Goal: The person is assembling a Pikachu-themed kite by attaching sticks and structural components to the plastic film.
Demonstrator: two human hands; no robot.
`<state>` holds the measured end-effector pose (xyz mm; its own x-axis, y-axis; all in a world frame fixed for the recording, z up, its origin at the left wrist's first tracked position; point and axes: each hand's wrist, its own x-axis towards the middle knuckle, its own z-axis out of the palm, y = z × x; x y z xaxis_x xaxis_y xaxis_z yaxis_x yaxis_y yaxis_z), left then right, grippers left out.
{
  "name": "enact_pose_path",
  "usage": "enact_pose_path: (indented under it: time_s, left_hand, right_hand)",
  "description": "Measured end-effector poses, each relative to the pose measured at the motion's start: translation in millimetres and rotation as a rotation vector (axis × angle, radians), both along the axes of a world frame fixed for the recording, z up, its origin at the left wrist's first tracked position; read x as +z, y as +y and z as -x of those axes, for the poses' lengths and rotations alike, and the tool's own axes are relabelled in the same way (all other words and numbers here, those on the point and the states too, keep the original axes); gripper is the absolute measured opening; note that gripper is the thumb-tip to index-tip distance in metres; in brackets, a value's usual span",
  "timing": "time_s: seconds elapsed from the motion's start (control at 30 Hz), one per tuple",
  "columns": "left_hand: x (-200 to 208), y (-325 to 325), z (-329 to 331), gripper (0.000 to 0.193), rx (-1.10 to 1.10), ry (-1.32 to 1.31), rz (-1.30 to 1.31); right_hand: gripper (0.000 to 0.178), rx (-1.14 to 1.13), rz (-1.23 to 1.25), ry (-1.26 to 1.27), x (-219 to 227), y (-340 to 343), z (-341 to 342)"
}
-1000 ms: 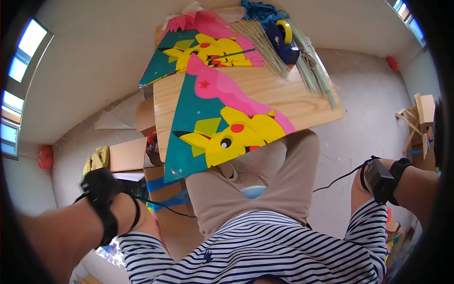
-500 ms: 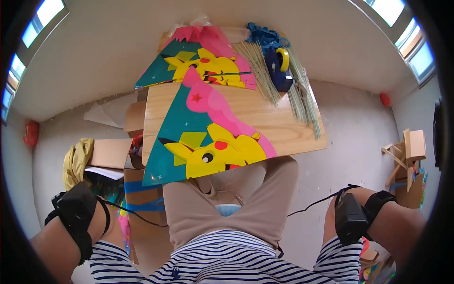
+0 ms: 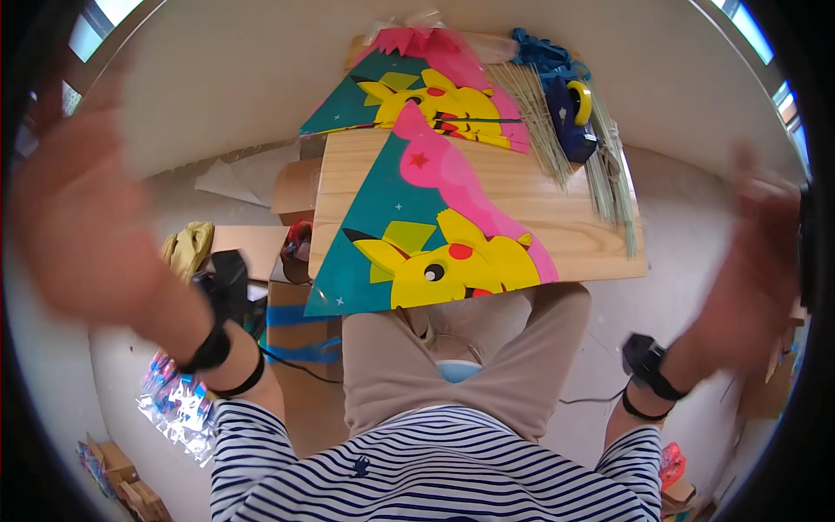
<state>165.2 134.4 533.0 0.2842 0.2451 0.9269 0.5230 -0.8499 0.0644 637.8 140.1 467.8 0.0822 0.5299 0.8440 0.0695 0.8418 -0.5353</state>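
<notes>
My left hand (image 3: 87, 209) is raised at the far left, blurred by motion, with its fingers stretched upward and apart. My right hand (image 3: 755, 270) is lifted at the far right, also smeared, one finger standing away from the others. Nothing shows in either hand, and both are well away from the table. A triangular film sheet (image 3: 435, 217) in teal, pink and yellow, with a cartoon creature, overhangs the table's near edge above my lap. Behind it lies a stack of similar sheets (image 3: 417, 87), a thin stick resting across them.
The wooden table (image 3: 574, 244) carries bundles of thin sticks (image 3: 532, 122), a dark blue tape dispenser (image 3: 571, 122) with yellow tape, and blue strips (image 3: 544, 54). Cardboard boxes (image 3: 300, 296) stand left of my legs. A shiny plastic package (image 3: 178, 409) lies on the floor. Cables run from my wrist-strapped devices.
Both my hands have come up into view at the sides; before, only my strapped forearms showed. The view has shifted, so the table sits further right. The sheets have not moved on the table.
</notes>
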Motion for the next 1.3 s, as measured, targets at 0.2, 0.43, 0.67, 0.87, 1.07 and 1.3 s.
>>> enact_pose_path:
  time_s: [0.2, 0.43, 0.67, 0.87, 1.07, 1.3]
  left_hand:
    - [-284.9, 182.4, -32.5, 0.027, 0.409, -0.254, 0.953]
    - [-383.8, 270.9, -91.6, 0.061, 0.416, -0.319, 1.109]
    - [-369.5, 311.6, -109.0, 0.036, 0.466, -0.195, 1.280]
    - [-354.0, 309.4, -104.6, 0.022, 0.266, -0.337, 1.132]
    - [-290.8, 281.1, -119.1, 0.024, -0.064, -0.515, 1.297]
    - [-192.7, 191.6, -162.4, 0.027, -0.277, -0.425, 1.439]
  right_hand:
    - [0.031, -0.172, 0.815, -0.634, -221.6, 57.3, 33.3]
    - [0.024, -0.245, 0.926, -0.619, -285.7, 37.9, 60.1]
    - [0.021, -0.270, 0.984, -0.574, -284.3, 42.3, 63.6]
    - [0.019, -0.296, 0.947, -0.628, -283.5, 45.3, 66.4]
    - [0.019, -0.221, 1.047, -0.555, -295.0, 50.5, 57.6]
    - [0.032, -0.038, 0.786, -0.093, -178.9, 113.1, 92.1]
